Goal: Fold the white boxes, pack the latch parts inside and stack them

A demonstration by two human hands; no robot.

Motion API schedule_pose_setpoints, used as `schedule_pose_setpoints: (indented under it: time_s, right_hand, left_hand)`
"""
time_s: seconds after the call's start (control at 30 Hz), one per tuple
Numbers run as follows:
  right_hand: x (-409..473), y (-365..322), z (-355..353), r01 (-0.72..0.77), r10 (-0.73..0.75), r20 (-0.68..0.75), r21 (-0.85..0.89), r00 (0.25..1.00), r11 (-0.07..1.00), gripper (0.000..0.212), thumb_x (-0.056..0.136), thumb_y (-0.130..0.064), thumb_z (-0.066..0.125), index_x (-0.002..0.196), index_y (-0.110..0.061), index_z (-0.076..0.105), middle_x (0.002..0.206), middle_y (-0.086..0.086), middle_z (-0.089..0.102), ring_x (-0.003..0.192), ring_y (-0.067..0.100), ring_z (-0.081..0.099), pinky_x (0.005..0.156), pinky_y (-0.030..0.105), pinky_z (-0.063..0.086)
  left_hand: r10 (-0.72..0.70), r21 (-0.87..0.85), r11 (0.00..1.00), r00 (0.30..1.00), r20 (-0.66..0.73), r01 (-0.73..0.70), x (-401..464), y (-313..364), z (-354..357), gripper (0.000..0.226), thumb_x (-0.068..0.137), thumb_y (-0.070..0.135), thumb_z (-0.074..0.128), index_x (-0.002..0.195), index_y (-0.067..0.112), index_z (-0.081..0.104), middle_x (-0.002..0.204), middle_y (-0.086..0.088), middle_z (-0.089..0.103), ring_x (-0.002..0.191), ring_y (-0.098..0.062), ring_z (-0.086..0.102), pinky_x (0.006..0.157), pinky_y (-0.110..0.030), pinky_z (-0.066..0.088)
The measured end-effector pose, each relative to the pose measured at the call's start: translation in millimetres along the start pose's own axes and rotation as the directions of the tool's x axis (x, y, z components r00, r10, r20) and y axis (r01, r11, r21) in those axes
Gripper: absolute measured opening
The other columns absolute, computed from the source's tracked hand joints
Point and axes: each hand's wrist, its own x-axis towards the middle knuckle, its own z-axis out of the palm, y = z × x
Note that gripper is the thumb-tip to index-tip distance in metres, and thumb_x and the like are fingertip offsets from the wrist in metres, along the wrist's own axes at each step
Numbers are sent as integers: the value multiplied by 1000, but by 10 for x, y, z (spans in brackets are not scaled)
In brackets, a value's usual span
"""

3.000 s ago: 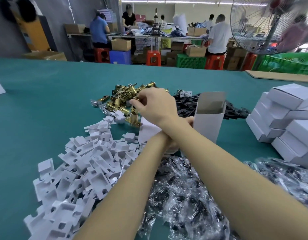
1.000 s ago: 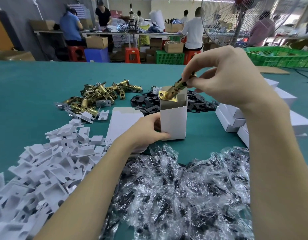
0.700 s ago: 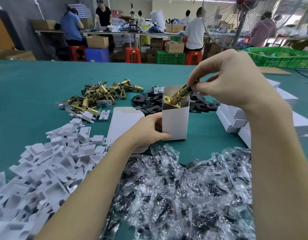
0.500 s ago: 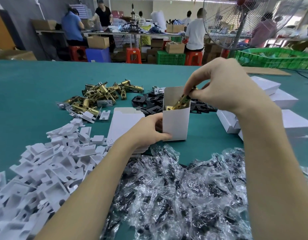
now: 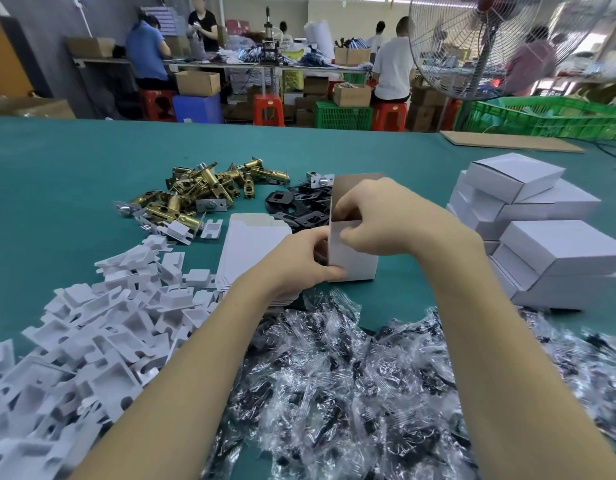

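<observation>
White box [image 5: 351, 261] upright between left hand [image 5: 299, 263] gripping its side and right hand [image 5: 386, 220], fingers curled over its rim.

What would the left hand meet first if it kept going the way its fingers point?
The left hand already touches the upright white box; pushing on would likely shove it toward the right hand.

I'm looking at a factory packing floor. The green worktop [image 5: 74, 174] carries bulk piles: brass latch parts [image 5: 202, 195], white plastic inserts [image 5: 91, 334], bagged hardware [image 5: 351, 393], stacked white boxes [image 5: 528, 216]. Behind it, workers on red stools [image 5: 268, 109] at benches, cardboard cartons [image 5: 198, 83], green crates [image 5: 344, 114], a big fan [image 5: 479, 46]; possibly a small press, too blurry.
</observation>
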Motion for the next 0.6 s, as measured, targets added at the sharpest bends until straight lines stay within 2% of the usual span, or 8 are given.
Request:
schedule_pose_setpoints:
  time_s: [0.03, 0.1, 0.2, 0.27, 0.43, 0.5, 0.53, 0.6]
  right_hand:
    - [1, -4, 8, -5, 5, 22, -6, 1000, 1000, 24, 83, -7, 53, 92, -14, 74, 91, 14, 72, 74, 30, 55, 63, 32, 47]
    - [5, 0, 0, -7, 7, 40, -1, 999, 1000, 24, 84, -9, 54, 95, -15, 74, 93, 13, 72, 77, 30, 58, 64, 36, 49]
    - [-31, 21, -64, 3, -4, 32, 36, 999, 999, 26, 86, -9, 57, 103, -20, 74, 102, 4, 72, 94, 24, 65, 81, 38, 58]
    - [-73, 56, -142, 15, -14, -4, 92, 1000, 996, 29, 87, -9, 60, 106, -25, 74, 103, -5, 73, 98, 14, 67, 88, 33, 57]
    - [-194, 227, -395, 44, 8, -231, 219, 973, 975, 20, 87, -15, 63, 89, -32, 74, 87, -15, 74, 82, 1, 68, 72, 20, 54]
    - [-214, 358, -424, 13, 56, -291, 233, 955, 972, 15, 87, -18, 64, 83, -31, 71, 77, -13, 73, 75, 3, 69, 68, 23, 54]
    - [-205, 438, -409, -29, 98, -263, 254, 960, 967, 12, 87, -19, 65, 84, -29, 70, 73, -9, 74, 73, 7, 71, 69, 27, 58]
    - [-164, 602, -313, -166, 184, -44, 269, 982, 949, 8, 87, -23, 72, 91, -26, 66, 78, -1, 77, 74, 15, 75, 74, 36, 63]
  left_hand:
    - [1, -4, 1000, 1000, 2, -1, 0, -1, 1, 42, 82, 18, 84, 105, 43, 59, 110, 4, 74, 100, -10, 70, 94, -33, 57]
    - [2, -14, 1000, 1000, 3, -2, 0, -7, -1, 43, 82, 18, 84, 107, 43, 59, 109, 5, 74, 100, -9, 70, 94, -33, 57]
    - [11, -7, 1000, 1000, 6, -11, -1, -17, -1, 46, 82, 18, 84, 108, 46, 59, 107, 6, 74, 98, -8, 70, 92, -32, 57]
    - [18, -3, 1000, 1000, 2, -18, 4, -21, 0, 46, 81, 19, 84, 109, 46, 60, 106, 6, 74, 97, -9, 70, 92, -31, 57]
    - [18, 11, 1000, 1000, 5, -18, -3, -18, -12, 46, 81, 24, 85, 102, 54, 58, 103, 14, 74, 90, 2, 68, 85, -17, 55]
    - [12, 4, 1000, 1000, 7, -12, -7, -11, -12, 45, 81, 24, 84, 102, 55, 58, 102, 17, 73, 90, 4, 68, 82, -13, 53]
    - [7, 3, 1000, 1000, 9, -7, -11, -4, -14, 44, 82, 25, 84, 102, 54, 59, 102, 18, 73, 90, 5, 67, 80, -11, 52]
    - [1, 4, 1000, 1000, 14, -1, -17, 5, -11, 43, 82, 26, 84, 106, 52, 60, 105, 19, 74, 93, 5, 67, 81, -11, 51]
